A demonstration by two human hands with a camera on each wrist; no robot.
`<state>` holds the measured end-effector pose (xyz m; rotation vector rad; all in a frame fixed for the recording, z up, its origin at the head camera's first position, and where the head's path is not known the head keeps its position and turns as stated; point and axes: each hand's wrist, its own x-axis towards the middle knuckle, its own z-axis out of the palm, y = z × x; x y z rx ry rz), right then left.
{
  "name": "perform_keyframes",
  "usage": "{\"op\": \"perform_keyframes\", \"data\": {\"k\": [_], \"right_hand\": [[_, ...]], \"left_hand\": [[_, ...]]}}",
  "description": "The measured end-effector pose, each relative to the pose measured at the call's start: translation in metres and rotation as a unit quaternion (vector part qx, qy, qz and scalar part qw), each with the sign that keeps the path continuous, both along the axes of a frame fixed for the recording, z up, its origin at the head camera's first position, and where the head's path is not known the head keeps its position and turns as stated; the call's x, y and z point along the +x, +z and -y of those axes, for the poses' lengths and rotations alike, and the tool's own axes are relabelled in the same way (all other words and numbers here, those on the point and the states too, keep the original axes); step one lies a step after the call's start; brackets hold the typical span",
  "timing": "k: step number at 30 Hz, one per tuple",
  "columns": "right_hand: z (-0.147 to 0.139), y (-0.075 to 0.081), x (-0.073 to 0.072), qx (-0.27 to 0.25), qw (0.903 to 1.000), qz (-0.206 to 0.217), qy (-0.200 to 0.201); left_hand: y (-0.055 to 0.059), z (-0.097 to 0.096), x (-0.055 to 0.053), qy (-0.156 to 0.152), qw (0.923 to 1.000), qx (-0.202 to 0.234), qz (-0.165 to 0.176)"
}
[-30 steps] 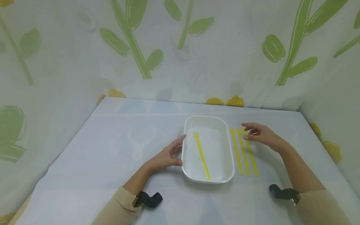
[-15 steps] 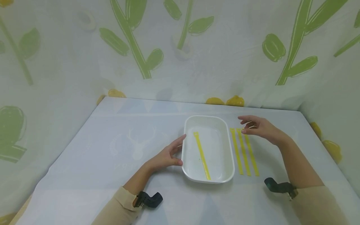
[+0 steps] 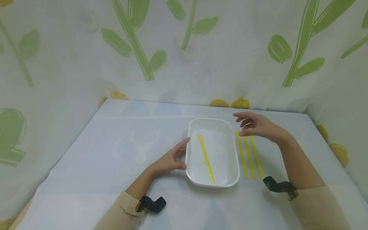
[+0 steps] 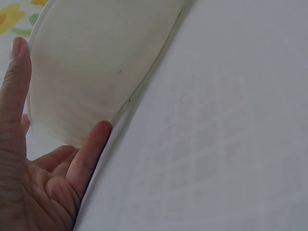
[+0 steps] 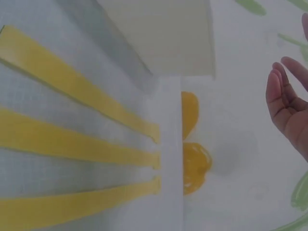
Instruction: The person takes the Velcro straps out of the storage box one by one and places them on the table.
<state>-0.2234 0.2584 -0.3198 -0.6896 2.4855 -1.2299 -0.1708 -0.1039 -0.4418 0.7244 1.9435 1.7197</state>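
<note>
A white rectangular tray [image 3: 222, 153] stands on the table, with one flat yellow strip [image 3: 206, 159] lying lengthwise inside it. My left hand [image 3: 171, 159] rests against the tray's left side, thumb and fingers spread along the wall. In the left wrist view, fingertips touch the tray's outer wall [image 4: 110, 57]. Beyond the right side of the tray lie three more yellow strips, a left one [image 3: 242, 156], a middle one [image 3: 249, 158] and a right one [image 3: 256, 156]. Above their far ends hovers my right hand [image 3: 257, 125], fingers loosely bent and holding nothing; it hides some of the tips.
A pale patterned cloth [image 3: 115, 153] covers the table. Floral fabric [image 3: 218, 57] hangs behind and at both sides. Dark wrist cameras, one left [image 3: 153, 204] and one right [image 3: 279, 185], stick out inward from the sleeves.
My right hand has moved left and toward the far edge, from over the right strip to near the tray's far right corner. The left hand, tray and strips stay put.
</note>
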Motion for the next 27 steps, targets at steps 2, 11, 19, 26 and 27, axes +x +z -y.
{"op": "perform_keyframes", "data": {"k": [2,11,19,26,27], "right_hand": [[0.004,0.003,-0.001,-0.009,0.9999,0.0,0.008],[0.03,0.014,-0.005,-0.023,0.9993,0.02,0.022],[0.053,0.019,-0.011,-0.046,0.9966,0.033,0.061],[0.079,0.017,-0.019,-0.043,0.9943,0.047,0.085],[0.083,0.016,-0.02,-0.039,0.9943,0.049,0.085]], "left_hand": [[-0.001,0.0,0.0,0.0,1.0,-0.001,-0.001],[0.001,0.0,0.0,-0.005,1.0,0.004,0.003],[0.0,-0.002,-0.003,-0.013,0.9999,0.011,-0.002],[0.0,-0.001,-0.002,-0.01,0.9999,0.007,0.001],[0.0,0.0,-0.001,-0.009,0.9999,0.004,0.0]]}}
